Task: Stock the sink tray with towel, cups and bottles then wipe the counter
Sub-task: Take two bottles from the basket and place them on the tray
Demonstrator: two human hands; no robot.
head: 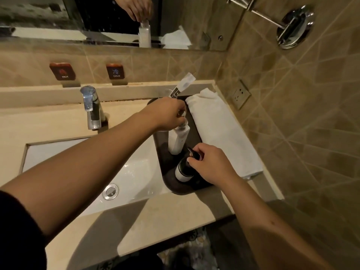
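On the dark tray [165, 145] right of the sink, your left hand [167, 114] is gripping the upright white bottle [178, 141] by its top, while your right hand [212, 162] is pinching the nearer dark bottle [184, 172], towel [220, 129] lying alongside

I see a matt dark tray [163, 152] at the counter's [155, 221] right edge, smooth polished stone; soft white cloth towel [224, 133]; shiny chrome metal tap [91, 106]; glossy white basin [132, 172].

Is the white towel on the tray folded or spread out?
Folded. The white towel lies as a long, thick, narrow bundle along the right side of the dark tray, its layered end edges showing at the near end.
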